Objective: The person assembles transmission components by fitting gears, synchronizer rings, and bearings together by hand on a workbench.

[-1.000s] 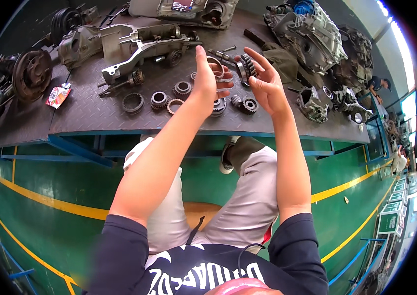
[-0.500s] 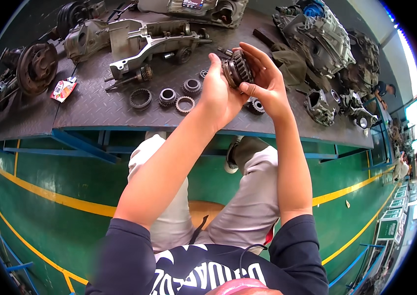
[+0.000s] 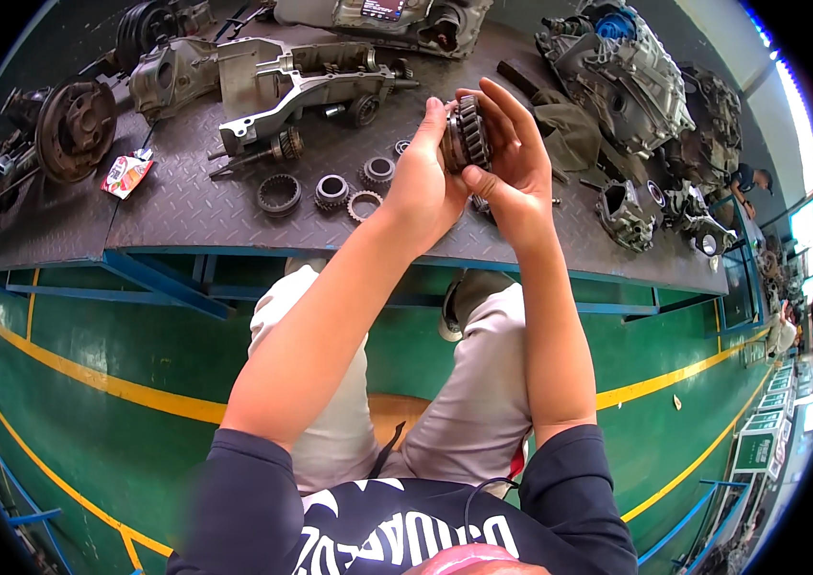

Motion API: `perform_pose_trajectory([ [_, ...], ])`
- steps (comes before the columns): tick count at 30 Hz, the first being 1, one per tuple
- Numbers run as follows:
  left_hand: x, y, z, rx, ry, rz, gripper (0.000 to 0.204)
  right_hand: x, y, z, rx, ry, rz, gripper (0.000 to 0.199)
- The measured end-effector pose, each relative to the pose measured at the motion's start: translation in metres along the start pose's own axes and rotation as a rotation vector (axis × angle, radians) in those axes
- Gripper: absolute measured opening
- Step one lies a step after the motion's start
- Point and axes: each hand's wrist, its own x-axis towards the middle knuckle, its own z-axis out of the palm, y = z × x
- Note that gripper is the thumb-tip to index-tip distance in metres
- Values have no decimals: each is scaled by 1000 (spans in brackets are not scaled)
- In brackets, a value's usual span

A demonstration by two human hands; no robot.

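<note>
Gear (image 3: 469, 134) between both hands' grip

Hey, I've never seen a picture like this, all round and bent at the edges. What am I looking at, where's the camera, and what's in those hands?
The camera sits on a person's head and looks down, so you see their own forearms coming up from the bottom. Its wide lens bends straight edges, which is why the picture looks round.

The person sits at a dark metal workbench with a blue frame, over a green floor with yellow lines. The left hand and right hand together hold up a toothed metal gear above the bench.

On the bench lie three smaller gear rings in a row, a grey cast housing, a brake drum assembly at the left, a large gearbox casing at the right, and a small red and white packet.
</note>
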Motion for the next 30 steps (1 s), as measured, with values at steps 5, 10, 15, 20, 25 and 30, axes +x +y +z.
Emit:
perform_pose_trajectory([
  [5,-3,4,1,47,56,45,60,-1,3,10,4,15,-34,93],
  [10,-8,4,12,117,262,74,62,-4,2,24,2,71,-18,95],
  [15,1,9,2,-33,348,38,64,-6,3,21,95,127,-28,88],
  [20,2,18,-11,-72,457,40,58,-9,3,21,382,189,74,78],
  [25,7,20,-22,-104,446,157,26,-12,15,21,636,243,219,62],
  [30,12,17,-27,-207,422,173,36,-12,13,25,849,265,272,55],
])
